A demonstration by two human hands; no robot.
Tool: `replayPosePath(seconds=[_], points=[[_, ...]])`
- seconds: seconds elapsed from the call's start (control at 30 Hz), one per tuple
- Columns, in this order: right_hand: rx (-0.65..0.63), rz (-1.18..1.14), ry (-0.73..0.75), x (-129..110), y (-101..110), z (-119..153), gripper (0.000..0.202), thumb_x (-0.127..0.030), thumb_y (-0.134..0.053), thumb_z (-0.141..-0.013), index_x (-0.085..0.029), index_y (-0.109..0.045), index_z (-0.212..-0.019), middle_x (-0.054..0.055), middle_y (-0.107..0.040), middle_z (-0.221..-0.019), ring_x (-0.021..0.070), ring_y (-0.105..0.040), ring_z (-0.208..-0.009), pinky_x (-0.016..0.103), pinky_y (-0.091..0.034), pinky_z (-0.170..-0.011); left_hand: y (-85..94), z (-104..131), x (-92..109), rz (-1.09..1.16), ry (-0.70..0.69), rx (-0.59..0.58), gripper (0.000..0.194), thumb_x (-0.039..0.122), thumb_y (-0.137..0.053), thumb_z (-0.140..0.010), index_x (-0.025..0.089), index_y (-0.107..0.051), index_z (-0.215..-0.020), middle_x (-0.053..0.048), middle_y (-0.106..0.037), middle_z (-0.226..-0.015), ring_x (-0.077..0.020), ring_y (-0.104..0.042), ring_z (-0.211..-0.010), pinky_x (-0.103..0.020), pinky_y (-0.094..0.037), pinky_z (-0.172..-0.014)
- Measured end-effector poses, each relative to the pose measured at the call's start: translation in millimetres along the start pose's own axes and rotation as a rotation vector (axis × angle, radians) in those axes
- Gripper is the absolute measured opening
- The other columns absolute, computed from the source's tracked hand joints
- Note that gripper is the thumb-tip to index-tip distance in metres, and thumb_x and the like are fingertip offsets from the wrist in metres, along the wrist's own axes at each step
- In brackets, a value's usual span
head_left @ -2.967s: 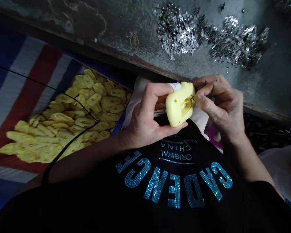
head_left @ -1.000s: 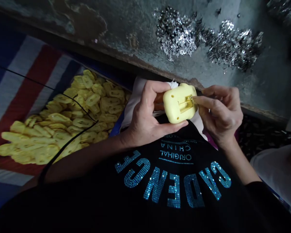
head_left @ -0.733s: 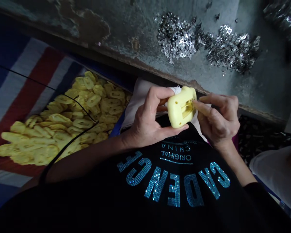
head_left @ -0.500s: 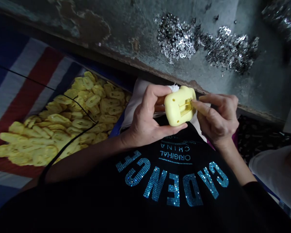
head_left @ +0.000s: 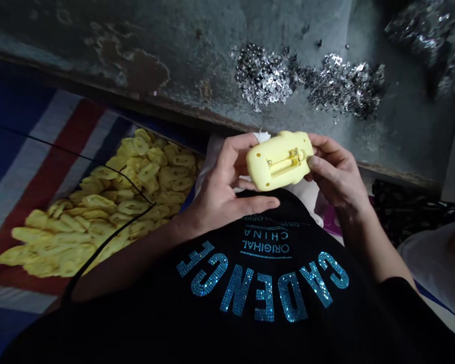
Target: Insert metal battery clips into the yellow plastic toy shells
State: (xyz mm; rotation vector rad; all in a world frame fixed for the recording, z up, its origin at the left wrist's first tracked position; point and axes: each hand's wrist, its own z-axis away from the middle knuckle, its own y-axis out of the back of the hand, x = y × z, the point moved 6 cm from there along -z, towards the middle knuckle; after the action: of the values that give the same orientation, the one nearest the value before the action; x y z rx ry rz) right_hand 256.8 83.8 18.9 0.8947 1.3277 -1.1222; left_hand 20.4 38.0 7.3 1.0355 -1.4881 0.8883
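Head view: right hand [head_left: 337,177] pinching one end of a yellow casing [head_left: 279,161], left hand [head_left: 220,189] half-open around the other.

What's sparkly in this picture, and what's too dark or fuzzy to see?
In the head view, the metal bits and shirt letters glitter; in that head view, the yellow case looks pale and fairly clear; also there, the black shirt hides its folds in darkness, and the top-right pile looks dim and fuzzy.

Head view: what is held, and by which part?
A yellow casing: the right hand pinches its right end. The left hand is at the other, thumb apart; grip unclear.
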Motion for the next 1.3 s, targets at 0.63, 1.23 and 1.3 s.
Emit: replayPosePath(seconds=[0.63, 1.23, 1.3], points=[[0.039, 0.310, 0.209, -13, 2, 10, 0.046, -0.052, -0.094, -0.094, -0.037, -0.082, -0.136, 0.003, -0.083, -0.120, 0.0239, -0.077, -0.101, 0.042, -0.068, -0.083, -15.3, -7, 25, 0.203, 0.275, 0.056, 0.065, 0.043, -0.079, -0.108, 0.023, -0.066, -0.168, -0.016, -0.080, -0.152, -0.0309, -0.090, -0.103, -0.030, -0.077, -0.062], [0.097, 0.813, 0.419, -50, -26, 21, 0.019, -0.042, -0.091, -0.096, -0.037, -0.073, -0.091, 0.003, -0.073, -0.091, 0.0336, -0.070, -0.095, 0.071, -0.062, -0.104, -19.1, 4, 30, -0.055, 0.139, 0.014, 0.071, 0.041, -0.085, -0.104, 0.032, -0.063, -0.171, -0.009, -0.081, -0.152, -0.0288, -0.088, -0.108, -0.039, -0.081, -0.089], [0.096, 0.794, 0.419, -47, -29, 22, 0.020, -0.043, -0.090, -0.096, -0.036, -0.072, -0.089, 0.003, -0.073, -0.089, 0.0318, -0.069, -0.089, 0.068, -0.064, -0.099, -21.7, 3, 26, 0.080, 0.217, 0.005, 0.069, 0.044, -0.082, -0.106, 0.029, -0.064, -0.171, -0.010, -0.081, -0.151, -0.0295, -0.089, -0.108, -0.040, -0.081, -0.087]])
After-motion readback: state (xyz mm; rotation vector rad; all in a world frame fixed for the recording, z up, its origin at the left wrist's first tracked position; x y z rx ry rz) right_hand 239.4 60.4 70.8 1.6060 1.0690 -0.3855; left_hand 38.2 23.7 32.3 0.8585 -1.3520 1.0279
